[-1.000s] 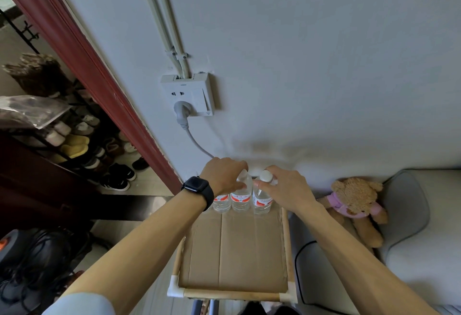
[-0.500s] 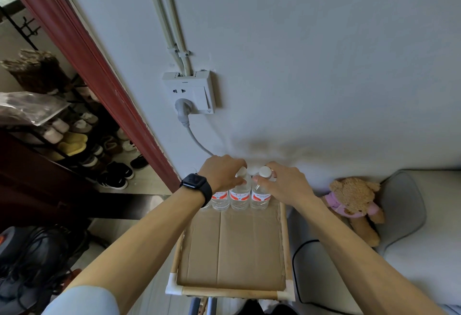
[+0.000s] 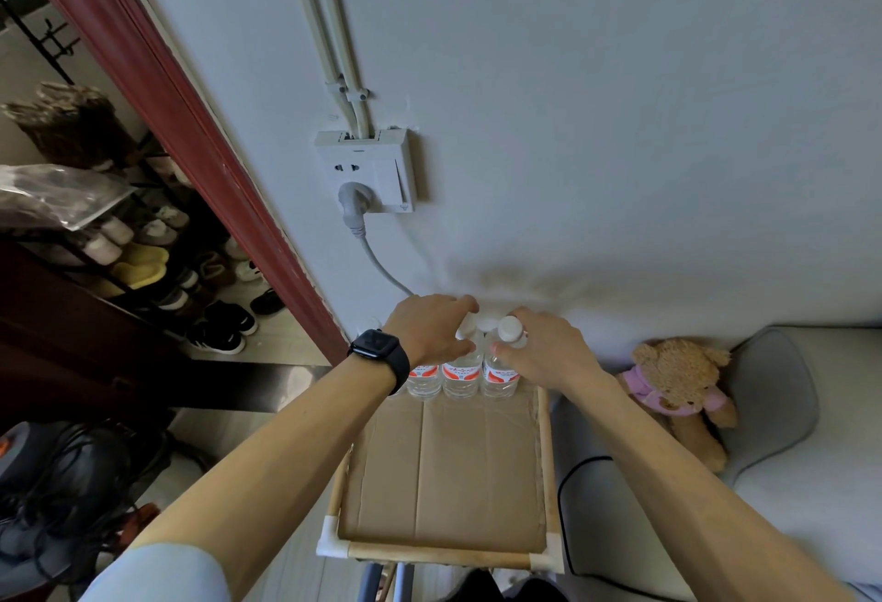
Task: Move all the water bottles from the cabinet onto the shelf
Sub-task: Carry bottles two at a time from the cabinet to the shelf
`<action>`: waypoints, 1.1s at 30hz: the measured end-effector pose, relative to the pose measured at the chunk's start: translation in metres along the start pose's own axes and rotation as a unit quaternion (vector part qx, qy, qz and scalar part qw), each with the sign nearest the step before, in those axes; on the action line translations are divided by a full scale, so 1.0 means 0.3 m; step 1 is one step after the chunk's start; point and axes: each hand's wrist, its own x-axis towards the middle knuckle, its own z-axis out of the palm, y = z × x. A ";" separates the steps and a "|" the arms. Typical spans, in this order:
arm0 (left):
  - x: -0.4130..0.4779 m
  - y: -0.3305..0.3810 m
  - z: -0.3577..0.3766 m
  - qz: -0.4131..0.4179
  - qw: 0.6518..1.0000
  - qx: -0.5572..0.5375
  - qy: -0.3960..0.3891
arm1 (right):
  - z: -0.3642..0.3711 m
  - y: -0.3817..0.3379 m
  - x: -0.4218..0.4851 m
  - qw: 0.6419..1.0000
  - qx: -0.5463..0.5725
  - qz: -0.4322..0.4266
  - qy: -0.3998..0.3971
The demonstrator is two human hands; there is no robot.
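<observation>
Head view: three water bottles [image 3: 460,377] stand upright, caps up, in a row at the shelf's [image 3: 444,554] far edge by the wall [image 3: 620,124]. Right grip [image 3: 544,355] pinches the right bottle [image 3: 500,377] at its neck. Left grip [image 3: 427,334] lies curled over the other two tops; whether it grasps them I cannot tell.

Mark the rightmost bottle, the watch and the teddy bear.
rightmost bottle [image 3: 509,327], head view, on its white cap.
watch [image 3: 377,346], head view, on its dark face.
teddy bear [image 3: 675,365], head view, on its head.
</observation>
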 end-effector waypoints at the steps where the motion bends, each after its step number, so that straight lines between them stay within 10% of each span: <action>1: 0.002 0.000 0.002 0.002 1.000 0.001 -0.003 | 0.001 0.000 -0.001 1.000 -0.005 -0.004 0.004; 23: -0.028 -0.010 -0.032 0.047 0.998 -0.024 0.043 | -0.047 0.006 -0.081 1.000 -0.004 0.008 -0.027; 33: -0.260 -0.152 -0.028 -0.096 0.972 -0.061 0.204 | -0.115 -0.052 -0.205 0.972 0.034 -0.170 0.161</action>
